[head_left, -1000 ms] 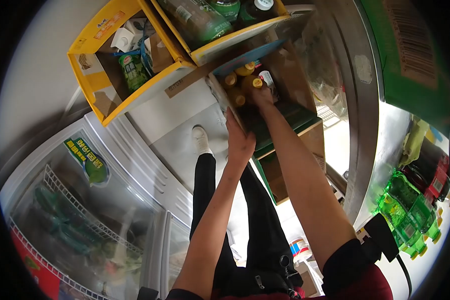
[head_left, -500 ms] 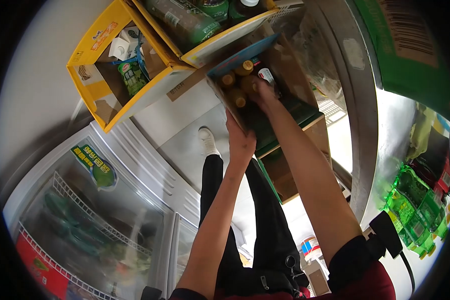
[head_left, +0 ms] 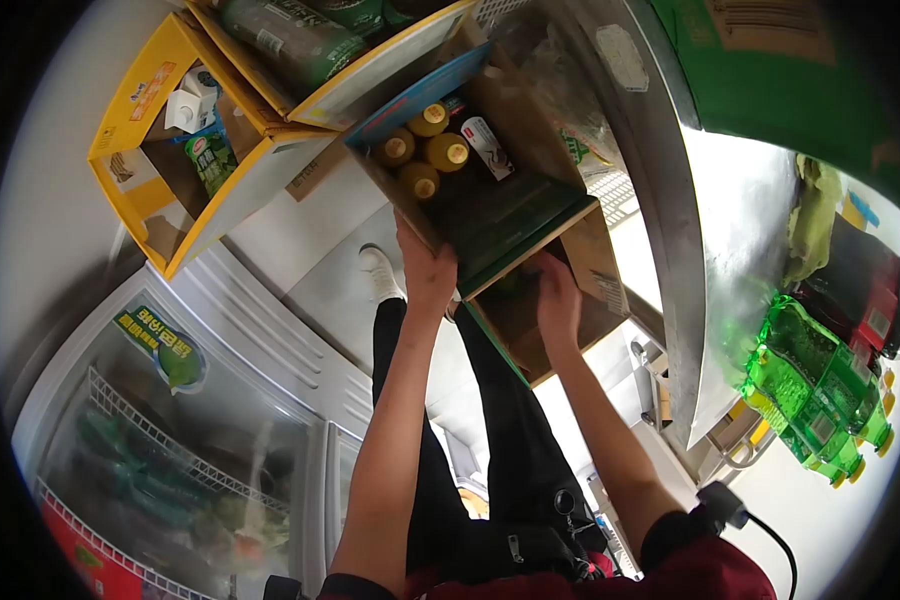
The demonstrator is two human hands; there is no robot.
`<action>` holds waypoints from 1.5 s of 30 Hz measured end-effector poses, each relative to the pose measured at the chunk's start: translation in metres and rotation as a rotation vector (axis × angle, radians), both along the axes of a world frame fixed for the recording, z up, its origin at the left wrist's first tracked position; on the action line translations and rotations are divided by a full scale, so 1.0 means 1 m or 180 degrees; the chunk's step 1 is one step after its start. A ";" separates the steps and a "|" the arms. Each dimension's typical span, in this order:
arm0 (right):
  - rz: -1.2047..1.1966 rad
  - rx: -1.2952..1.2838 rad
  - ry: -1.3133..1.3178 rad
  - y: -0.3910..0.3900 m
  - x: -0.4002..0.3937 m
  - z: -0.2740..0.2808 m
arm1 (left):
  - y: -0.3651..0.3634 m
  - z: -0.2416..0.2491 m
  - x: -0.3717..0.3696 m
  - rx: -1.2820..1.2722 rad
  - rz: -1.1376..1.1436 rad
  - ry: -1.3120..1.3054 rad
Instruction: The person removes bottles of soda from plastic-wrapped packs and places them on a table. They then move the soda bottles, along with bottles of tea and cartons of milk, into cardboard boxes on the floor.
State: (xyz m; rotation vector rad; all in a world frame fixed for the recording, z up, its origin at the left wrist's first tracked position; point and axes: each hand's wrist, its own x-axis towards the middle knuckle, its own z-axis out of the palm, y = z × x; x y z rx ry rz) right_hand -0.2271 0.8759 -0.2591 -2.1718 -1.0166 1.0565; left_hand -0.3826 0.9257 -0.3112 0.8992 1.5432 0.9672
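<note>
A cardboard box (head_left: pixel 540 130) holds several yellow-capped bottles (head_left: pixel 446 152) grouped at its left end, with a white-labelled item (head_left: pixel 487 147) beside them. My left hand (head_left: pixel 429 275) grips the near left edge of this box, its fingers partly hidden behind the wall. My right hand (head_left: pixel 558 300) is at the opening of a second cardboard box (head_left: pixel 595 265) just below, its fingers apart and nothing visible in them.
Yellow cartons (head_left: pixel 185 235) with packets and large bottles stand at the upper left. A glass-door fridge (head_left: pixel 200 440) is at the lower left. Green bottles (head_left: pixel 815 390) lie at the right, beyond a curved metal edge (head_left: pixel 670 300). A green carton (head_left: pixel 800 90) is at the upper right.
My right hand has left the yellow-capped bottles and moved down to the second box. My left hand stays on the box edge. The view has shifted, so the boxes appear further left.
</note>
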 end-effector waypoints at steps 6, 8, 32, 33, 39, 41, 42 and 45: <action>0.2719 -0.0572 -0.2406 0.006 0.043 -0.200 | -0.002 0.000 -0.003 0.0114 -0.0056 -0.0133; 0.2924 -0.0627 -0.2546 0.012 0.046 -0.228 | -0.001 0.001 -0.002 -0.0071 -0.0063 -0.0117; 0.2024 0.2022 -0.0465 0.031 -0.034 0.168 | -0.005 -0.006 -0.002 -0.0165 0.0045 -0.0135; 0.1949 0.1912 -0.0556 0.043 -0.039 0.146 | -0.007 -0.009 0.000 -0.0156 0.0060 -0.0151; 0.2283 0.1367 -0.0864 0.096 -0.043 0.028 | -0.012 -0.020 -0.004 0.0545 0.0011 -0.0181; 0.2614 0.0608 -0.0825 0.112 -0.040 0.004 | -0.013 -0.019 -0.003 0.0497 -0.0046 -0.0011; 0.2623 0.0594 -0.0825 0.122 -0.040 -0.003 | -0.013 -0.017 -0.003 0.0483 -0.0039 -0.0017; 0.3169 -0.0012 -0.0848 0.148 -0.048 -0.019 | -0.011 -0.009 -0.004 0.0378 -0.0033 -0.0117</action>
